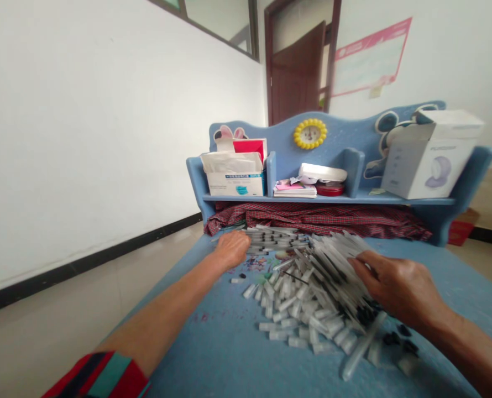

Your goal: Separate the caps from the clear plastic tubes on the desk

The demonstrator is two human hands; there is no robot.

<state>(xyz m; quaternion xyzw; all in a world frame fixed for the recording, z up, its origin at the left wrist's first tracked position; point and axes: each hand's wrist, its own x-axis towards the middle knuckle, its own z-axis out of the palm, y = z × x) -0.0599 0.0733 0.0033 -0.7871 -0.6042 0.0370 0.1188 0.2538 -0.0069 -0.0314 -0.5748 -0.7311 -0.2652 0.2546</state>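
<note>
My left hand (233,249) is curled closed at the left end of a row of thin clear plastic tubes with black parts (277,240). What its fingers hold, if anything, is hidden. My right hand (399,282) has its fingers bent against the right side of a blurred heap of long clear tubes (337,265); I cannot make out what is pinched there. In front of that heap lie many short, whitish translucent sleeves (296,309). Loose black caps (395,338) are scattered near my right wrist, beside one thicker clear tube (362,348).
Everything lies on a blue table (213,337) with a raised shelf (312,200) at its back. On the shelf stand a mask box (237,183), a stack of papers (294,191), a red tin (329,189) and a white carton (420,166). Checked cloth (333,221) lies beneath it.
</note>
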